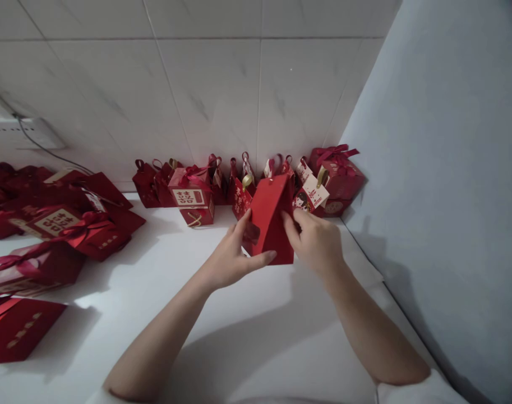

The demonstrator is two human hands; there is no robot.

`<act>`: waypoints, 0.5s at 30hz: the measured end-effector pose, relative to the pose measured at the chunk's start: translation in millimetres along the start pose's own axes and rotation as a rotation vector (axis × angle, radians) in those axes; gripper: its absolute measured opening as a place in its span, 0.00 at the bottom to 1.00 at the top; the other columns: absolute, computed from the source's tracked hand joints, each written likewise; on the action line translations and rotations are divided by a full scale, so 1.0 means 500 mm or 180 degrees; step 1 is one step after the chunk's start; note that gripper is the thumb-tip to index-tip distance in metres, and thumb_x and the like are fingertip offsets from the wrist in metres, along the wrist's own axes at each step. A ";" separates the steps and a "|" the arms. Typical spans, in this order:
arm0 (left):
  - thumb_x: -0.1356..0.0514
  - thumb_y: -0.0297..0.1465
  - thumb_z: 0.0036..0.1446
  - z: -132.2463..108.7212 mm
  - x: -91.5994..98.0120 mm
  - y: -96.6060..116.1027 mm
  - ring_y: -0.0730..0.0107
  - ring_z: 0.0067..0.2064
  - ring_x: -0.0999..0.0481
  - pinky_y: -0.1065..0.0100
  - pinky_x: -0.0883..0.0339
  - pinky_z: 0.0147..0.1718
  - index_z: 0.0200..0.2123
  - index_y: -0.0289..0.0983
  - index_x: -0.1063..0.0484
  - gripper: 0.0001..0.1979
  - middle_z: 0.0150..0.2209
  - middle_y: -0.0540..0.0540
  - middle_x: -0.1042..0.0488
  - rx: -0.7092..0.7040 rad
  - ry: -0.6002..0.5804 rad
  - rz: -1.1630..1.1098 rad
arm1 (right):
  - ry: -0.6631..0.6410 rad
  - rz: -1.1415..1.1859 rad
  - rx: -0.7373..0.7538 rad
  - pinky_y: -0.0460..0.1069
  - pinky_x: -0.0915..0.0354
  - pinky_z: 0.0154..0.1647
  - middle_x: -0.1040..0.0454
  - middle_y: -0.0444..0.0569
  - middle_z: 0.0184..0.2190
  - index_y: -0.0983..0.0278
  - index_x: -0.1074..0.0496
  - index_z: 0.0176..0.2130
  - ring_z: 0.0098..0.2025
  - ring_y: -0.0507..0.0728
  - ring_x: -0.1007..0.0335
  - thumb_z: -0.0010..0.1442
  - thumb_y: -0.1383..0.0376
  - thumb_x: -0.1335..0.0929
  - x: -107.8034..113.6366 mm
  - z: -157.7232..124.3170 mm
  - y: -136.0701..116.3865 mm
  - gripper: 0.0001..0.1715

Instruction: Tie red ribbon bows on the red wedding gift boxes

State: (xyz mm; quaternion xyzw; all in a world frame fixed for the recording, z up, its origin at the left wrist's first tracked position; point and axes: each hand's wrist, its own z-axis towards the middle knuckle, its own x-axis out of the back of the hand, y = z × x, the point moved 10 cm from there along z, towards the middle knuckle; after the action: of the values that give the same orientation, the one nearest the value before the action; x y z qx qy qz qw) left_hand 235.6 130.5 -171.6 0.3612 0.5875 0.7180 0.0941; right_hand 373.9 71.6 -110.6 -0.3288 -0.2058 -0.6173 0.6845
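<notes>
Both of my hands hold one red paper gift box (271,216), standing partly folded above a white table (247,325). My left hand (233,255) grips its left side, thumb under the lower edge and fingers against the face. On the box's right edge, my right hand (314,238) pinches the paper with curled fingers. The box top points away from me toward the wall.
A row of finished red gift boxes with ribbons and tags (197,193) lines the tiled wall, ending at a larger ribboned box (337,174) in the right corner. Flat and folded red boxes (62,224) are piled at left. A blue-grey wall (449,168) closes the right side.
</notes>
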 end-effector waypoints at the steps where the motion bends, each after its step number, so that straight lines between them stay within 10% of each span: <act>1: 0.32 0.43 0.50 -0.001 -0.002 -0.003 0.54 0.49 0.30 0.58 0.30 0.43 0.70 0.43 0.53 0.49 0.52 0.38 0.32 0.0018 -0.0016 0.0028 | 0.0009 -0.0032 -0.0094 0.48 0.58 0.22 0.29 0.46 0.18 0.63 0.34 0.23 0.18 0.50 0.44 0.66 0.61 0.38 0.000 0.000 0.006 0.20; 15: 0.26 0.37 0.43 0.004 0.056 0.026 0.52 0.56 0.31 0.57 0.25 0.46 0.69 0.48 0.52 0.54 0.59 0.37 0.35 -0.0420 0.0484 -0.0430 | -0.0497 0.1532 -0.0700 0.48 0.45 0.25 0.29 0.48 0.24 0.62 0.31 0.37 0.24 0.56 0.33 0.69 0.57 0.42 -0.038 0.001 0.040 0.16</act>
State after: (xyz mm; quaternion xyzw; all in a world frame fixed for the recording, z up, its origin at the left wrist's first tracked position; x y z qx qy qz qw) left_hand 220.4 143.9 -148.2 0.2584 0.5674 0.7725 0.1210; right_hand 390.5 86.2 -127.2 -0.4871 -0.1057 -0.4284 0.7537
